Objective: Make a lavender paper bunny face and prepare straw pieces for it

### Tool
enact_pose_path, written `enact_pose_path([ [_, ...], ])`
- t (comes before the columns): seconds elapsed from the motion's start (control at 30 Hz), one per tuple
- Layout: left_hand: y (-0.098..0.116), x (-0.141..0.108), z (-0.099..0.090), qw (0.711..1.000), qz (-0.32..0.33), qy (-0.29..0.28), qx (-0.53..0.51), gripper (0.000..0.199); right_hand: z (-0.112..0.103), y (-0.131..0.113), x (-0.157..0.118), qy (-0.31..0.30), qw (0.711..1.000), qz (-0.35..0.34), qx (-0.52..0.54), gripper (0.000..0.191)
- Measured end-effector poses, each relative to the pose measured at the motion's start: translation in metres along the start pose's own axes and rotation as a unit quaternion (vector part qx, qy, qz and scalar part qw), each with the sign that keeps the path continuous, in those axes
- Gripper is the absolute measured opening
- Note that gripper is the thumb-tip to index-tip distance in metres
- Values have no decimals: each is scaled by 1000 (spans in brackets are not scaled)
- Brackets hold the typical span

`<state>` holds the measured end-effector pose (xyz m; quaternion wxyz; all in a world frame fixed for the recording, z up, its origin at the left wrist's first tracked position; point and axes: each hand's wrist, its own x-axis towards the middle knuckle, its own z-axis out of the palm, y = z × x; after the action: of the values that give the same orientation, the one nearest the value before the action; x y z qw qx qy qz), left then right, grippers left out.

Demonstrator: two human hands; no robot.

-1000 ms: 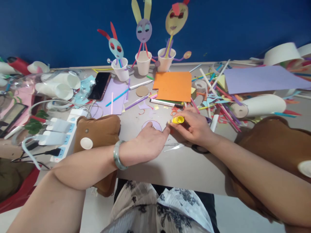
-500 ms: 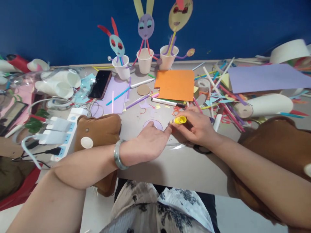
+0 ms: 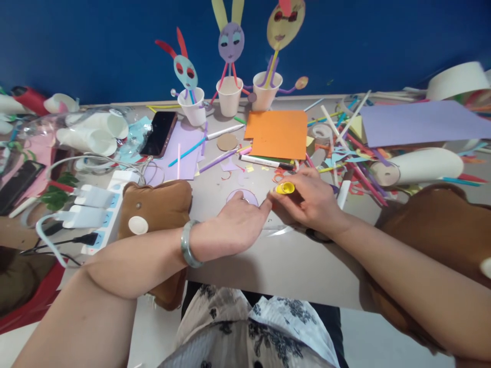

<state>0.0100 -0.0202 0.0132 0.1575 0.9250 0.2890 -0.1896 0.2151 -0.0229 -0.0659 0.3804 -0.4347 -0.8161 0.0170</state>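
My left hand (image 3: pixel 233 220) lies palm down with a jade-like bangle on its wrist. Its fingers reach over a purple paper disc (image 3: pixel 250 196) on the table, while the thumb stretches out towards the right hand. My right hand (image 3: pixel 312 199) grips a short yellow tube (image 3: pixel 285 188), whose round open end faces me. The tube's other end is close to my left thumb; whether they touch I cannot tell. Part of the disc is hidden under the left hand. Beyond the hands lie a black-and-white marker (image 3: pixel 264 162) and an orange sheet (image 3: pixel 278 135).
Three paper puppets stand in white cups (image 3: pixel 229 97) along the blue wall. A phone (image 3: pixel 159 134), paper rolls (image 3: pixel 86 140) and a power strip (image 3: pixel 100 235) are at left, beside a brown cushion (image 3: pixel 155 204). Straws, scraps and a purple sheet (image 3: pixel 425 124) crowd the right.
Both hands stay in nearly the same place. The yellow tube has tilted very slightly in my right hand; the view has barely shifted.
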Motion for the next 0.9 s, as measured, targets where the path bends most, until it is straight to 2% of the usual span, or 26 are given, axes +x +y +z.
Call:
enact_pose_path([
  [0.07,0,-2,-1,1000,4,7,-3,54,0,0,0,16,1000,8,-4,11],
  [0.23,0,-4,-1,1000,9,5,-7,53,0,-1,0,-4,1000,-9,14,15],
  [0.3,-1,-3,0,1000,8,13,-10,52,0,-2,0,8,1000,-12,1,16],
  [0.53,-6,3,9,998,6,59,10,55,-15,-7,4,52,993,104,20,11],
  [0.63,-7,4,8,998,-5,68,4,54,-25,-9,3,39,990,131,37,15],
  [0.73,-6,3,4,997,-6,81,11,44,-31,-10,1,19,988,144,47,15],
  [0.9,-4,0,2,997,34,68,22,36,-31,-14,1,-6,993,106,46,12],
])
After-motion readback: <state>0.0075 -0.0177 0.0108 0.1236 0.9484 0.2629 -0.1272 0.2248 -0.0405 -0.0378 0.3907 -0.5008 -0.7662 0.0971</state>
